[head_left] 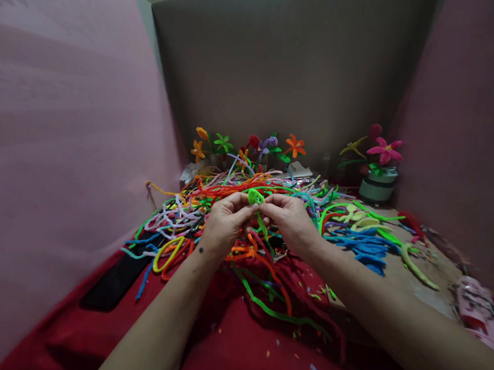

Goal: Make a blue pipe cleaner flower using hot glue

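Note:
My left hand [223, 220] and my right hand [289, 218] meet at the middle of the view, both pinched on a bright green pipe cleaner [256, 199]. Its top is bent into a small loop between my fingertips and its tail hangs down between my hands. Under and behind my hands lies a big tangled pile of pipe cleaners [230, 192] in many colours.
Finished pipe-cleaner flowers [293, 146] stand in a row at the back. A pink flower [385, 150] sits in a small round pot [378, 184] at right. Blue pipe-cleaner pieces [366, 248] and green shapes lie right. A dark phone [118, 280] rests on the red cloth [237, 346]. Cardboard walls enclose the space.

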The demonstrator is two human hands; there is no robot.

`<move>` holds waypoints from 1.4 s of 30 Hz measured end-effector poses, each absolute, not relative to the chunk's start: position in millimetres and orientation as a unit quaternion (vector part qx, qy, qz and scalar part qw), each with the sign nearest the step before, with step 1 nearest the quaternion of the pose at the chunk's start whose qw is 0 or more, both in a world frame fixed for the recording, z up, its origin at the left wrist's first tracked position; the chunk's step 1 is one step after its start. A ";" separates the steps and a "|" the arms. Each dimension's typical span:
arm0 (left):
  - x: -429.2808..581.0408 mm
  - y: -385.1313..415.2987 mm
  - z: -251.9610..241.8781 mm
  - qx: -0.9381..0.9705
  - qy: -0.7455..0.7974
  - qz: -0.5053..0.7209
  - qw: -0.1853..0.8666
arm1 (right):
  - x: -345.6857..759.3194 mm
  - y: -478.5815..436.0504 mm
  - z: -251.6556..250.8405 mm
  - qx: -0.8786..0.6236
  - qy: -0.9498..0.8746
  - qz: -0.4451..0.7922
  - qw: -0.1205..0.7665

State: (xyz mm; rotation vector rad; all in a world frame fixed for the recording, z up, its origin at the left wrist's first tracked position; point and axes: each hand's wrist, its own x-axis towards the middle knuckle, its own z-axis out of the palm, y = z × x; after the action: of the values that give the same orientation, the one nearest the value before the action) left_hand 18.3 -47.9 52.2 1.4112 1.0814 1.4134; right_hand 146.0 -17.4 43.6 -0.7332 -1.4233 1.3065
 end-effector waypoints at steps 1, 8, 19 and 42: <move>19.4 -48.1 52.1 0.567 0.433 0.565 0.414 | 145.6 -17.1 42.5 -0.306 -0.597 0.532 0.517; 28.2 -50.2 40.6 0.605 0.474 0.584 0.261 | 144.7 -18.9 40.4 -0.353 -0.630 0.457 0.519; 26.9 -46.1 38.6 0.585 0.457 0.565 0.361 | 154.5 -12.8 52.1 -0.405 -0.737 0.336 0.424; 17.9 -44.2 47.2 0.468 0.326 0.580 0.582 | 164.1 2.3 39.5 -0.176 -0.545 0.751 0.328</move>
State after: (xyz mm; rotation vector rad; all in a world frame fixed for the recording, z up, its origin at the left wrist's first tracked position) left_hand 17.9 -44.2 47.2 1.0929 0.7608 1.3541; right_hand 164.1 2.3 39.5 -0.4595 -1.4266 1.9664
